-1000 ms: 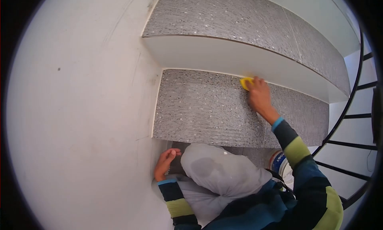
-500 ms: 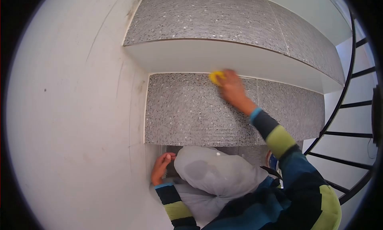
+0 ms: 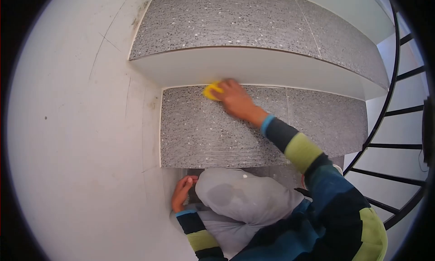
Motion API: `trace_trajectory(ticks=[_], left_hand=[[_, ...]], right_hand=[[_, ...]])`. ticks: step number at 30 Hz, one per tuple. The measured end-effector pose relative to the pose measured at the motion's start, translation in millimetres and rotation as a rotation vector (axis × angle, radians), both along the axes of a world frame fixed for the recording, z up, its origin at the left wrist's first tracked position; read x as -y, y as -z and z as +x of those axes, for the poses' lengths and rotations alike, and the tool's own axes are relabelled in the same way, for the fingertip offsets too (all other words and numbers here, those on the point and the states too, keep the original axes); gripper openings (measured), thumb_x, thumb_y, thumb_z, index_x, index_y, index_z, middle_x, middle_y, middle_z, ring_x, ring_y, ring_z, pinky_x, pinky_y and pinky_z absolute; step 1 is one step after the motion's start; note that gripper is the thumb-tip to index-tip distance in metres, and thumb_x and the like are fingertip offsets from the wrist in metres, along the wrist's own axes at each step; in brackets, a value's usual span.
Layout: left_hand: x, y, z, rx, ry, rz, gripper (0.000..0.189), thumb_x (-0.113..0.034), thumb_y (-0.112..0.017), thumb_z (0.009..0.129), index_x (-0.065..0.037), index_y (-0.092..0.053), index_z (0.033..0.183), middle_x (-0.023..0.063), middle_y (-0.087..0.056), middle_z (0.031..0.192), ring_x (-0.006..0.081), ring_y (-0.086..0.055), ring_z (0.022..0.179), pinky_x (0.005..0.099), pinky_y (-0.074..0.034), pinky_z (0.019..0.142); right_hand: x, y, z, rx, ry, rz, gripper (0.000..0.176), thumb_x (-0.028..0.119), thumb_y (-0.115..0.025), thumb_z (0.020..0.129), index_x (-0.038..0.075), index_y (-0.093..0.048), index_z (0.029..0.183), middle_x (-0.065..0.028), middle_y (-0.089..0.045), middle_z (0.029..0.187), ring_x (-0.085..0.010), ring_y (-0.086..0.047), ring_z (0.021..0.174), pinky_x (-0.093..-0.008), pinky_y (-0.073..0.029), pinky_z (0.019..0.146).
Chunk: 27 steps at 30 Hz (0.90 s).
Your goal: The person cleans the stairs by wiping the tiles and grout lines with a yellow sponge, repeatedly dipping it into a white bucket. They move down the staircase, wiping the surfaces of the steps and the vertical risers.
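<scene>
My right hand [image 3: 235, 99] is closed on a yellow sponge [image 3: 211, 91], pressed to the speckled grey stair tread [image 3: 213, 134] along its back edge, where it meets the white riser [image 3: 253, 66]. Part of the sponge is covered by my fingers. Down by the wall, my left hand [image 3: 183, 191] is open beside my bent knee [image 3: 226, 188]. Its fingers point toward the trouser leg, and I see nothing in them.
A white wall [image 3: 81, 138] with dark scuffs and pencil lines runs along the left. A black metal railing [image 3: 388, 98] curves down the right. Another speckled tread [image 3: 235, 23] lies above. Behind my right sleeve, a container's rim [image 3: 337, 169] partly shows.
My right hand has slid left along the tread's back edge with the sponge. My left hand has stayed by the knee. The view has shifted slightly.
</scene>
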State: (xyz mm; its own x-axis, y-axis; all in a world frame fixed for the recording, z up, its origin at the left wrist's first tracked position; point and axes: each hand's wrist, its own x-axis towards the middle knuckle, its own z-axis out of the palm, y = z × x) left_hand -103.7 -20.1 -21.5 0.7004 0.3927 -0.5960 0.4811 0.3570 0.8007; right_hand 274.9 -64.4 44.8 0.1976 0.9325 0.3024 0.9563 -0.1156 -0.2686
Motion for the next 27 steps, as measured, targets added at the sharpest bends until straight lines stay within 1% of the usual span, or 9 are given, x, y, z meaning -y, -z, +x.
trace_trajectory(ticks=[4, 6, 9, 11, 16, 19, 21, 23, 27], left_hand=[[-0.7, -0.7, -2.6, 0.020, -0.027, 0.000, 0.050, -0.043, -0.050, 0.090, 0.003, -0.059, 0.106, 0.0089, -0.064, 0.094, 0.0156, -0.057, 0.092, 0.0283, -0.038, 0.087], [-2.6, -5.0, -2.3, 0.024, -0.040, 0.000, 0.050, -0.043, -0.050, 0.090, 0.003, -0.059, 0.106, 0.0090, -0.064, 0.094, 0.0155, -0.057, 0.092, 0.0283, -0.038, 0.087], [-3.3, -4.4, 2.7, 0.030, -0.036, -0.004, 0.049, -0.043, -0.050, 0.090, 0.003, -0.059, 0.105, 0.0091, -0.064, 0.094, 0.0156, -0.057, 0.092, 0.0284, -0.038, 0.087], [-5.6, -0.6, 7.2, 0.021, 0.001, -0.008, 0.049, -0.043, -0.050, 0.091, 0.003, -0.059, 0.105, 0.0091, -0.064, 0.094, 0.0157, -0.057, 0.092, 0.0285, -0.038, 0.087], [-1.9, 0.7, 7.3, 0.003, 0.051, -0.001, 0.048, -0.041, -0.049, 0.092, 0.003, -0.059, 0.104, 0.0086, -0.064, 0.094, 0.0158, -0.056, 0.091, 0.0285, -0.040, 0.085], [2.9, -8.6, 5.3, -0.014, 0.017, 0.024, 0.047, -0.041, -0.049, 0.092, 0.003, -0.060, 0.103, 0.0083, -0.063, 0.094, 0.0155, -0.056, 0.091, 0.0285, -0.040, 0.084], [2.4, -3.6, -1.8, -0.001, 0.007, 0.029, 0.047, -0.041, -0.049, 0.092, 0.003, -0.060, 0.103, 0.0080, -0.063, 0.093, 0.0154, -0.056, 0.090, 0.0285, -0.040, 0.083], [-1.6, -2.3, 4.1, 0.021, 0.020, 0.042, 0.047, -0.041, -0.049, 0.092, 0.003, -0.060, 0.103, 0.0077, -0.063, 0.093, 0.0154, -0.056, 0.090, 0.0284, -0.041, 0.083], [-1.5, 1.8, 15.3, 0.020, 0.052, -0.014, 0.048, -0.043, -0.050, 0.091, 0.003, -0.061, 0.102, 0.0057, -0.063, 0.094, 0.0136, -0.055, 0.090, 0.0273, -0.041, 0.083]], right_hand=[[113.9, 15.2, 60.8, 0.257, 0.277, -0.053, 0.049, 0.000, -0.056, 0.066, 0.010, -0.060, 0.114, -0.0170, -0.051, 0.116, -0.0373, -0.046, 0.110, -0.0447, -0.038, 0.096], [146.8, -15.4, 71.8, 0.106, 0.465, -0.312, 0.049, 0.001, -0.058, 0.065, 0.009, -0.061, 0.113, -0.0181, -0.051, 0.116, -0.0381, -0.047, 0.109, -0.0449, -0.037, 0.096], [150.7, -33.8, 64.9, 0.055, 0.494, -0.252, 0.047, 0.001, -0.059, 0.065, 0.008, -0.062, 0.111, -0.0197, -0.051, 0.115, -0.0378, -0.049, 0.106, -0.0450, -0.039, 0.094], [127.6, -11.1, 47.5, 0.192, 0.268, 0.069, 0.047, 0.003, -0.059, 0.067, 0.008, -0.060, 0.113, -0.0201, -0.051, 0.112, -0.0358, -0.051, 0.100, -0.0455, -0.041, 0.090], [52.4, -18.8, 12.2, 0.040, 0.014, 0.067, 0.045, 0.006, -0.056, 0.071, 0.008, -0.055, 0.117, -0.0171, -0.052, 0.111, -0.0352, -0.050, 0.103, -0.0464, -0.040, 0.090], [87.1, -5.2, 35.7, 0.205, 0.209, -0.060, 0.038, 0.005, -0.054, 0.071, 0.006, -0.057, 0.109, -0.0172, -0.053, 0.106, -0.0342, -0.049, 0.100, -0.0429, -0.042, 0.086], [129.7, -13.7, 43.9, 0.040, 0.461, -0.218, 0.040, 0.010, -0.056, 0.070, 0.005, -0.057, 0.110, -0.0186, -0.053, 0.105, -0.0340, -0.050, 0.100, -0.0430, -0.042, 0.086], [153.3, -41.8, 34.3, -0.209, 0.703, -0.179, 0.043, 0.014, -0.058, 0.069, 0.004, -0.057, 0.110, -0.0196, -0.053, 0.105, -0.0353, -0.049, 0.100, -0.0436, -0.042, 0.086], [162.8, -34.2, 31.9, -0.223, 0.877, -0.024, 0.048, 0.015, -0.060, 0.068, 0.003, -0.055, 0.114, -0.0199, -0.051, 0.108, -0.0371, -0.049, 0.100, -0.0437, -0.042, 0.087]])
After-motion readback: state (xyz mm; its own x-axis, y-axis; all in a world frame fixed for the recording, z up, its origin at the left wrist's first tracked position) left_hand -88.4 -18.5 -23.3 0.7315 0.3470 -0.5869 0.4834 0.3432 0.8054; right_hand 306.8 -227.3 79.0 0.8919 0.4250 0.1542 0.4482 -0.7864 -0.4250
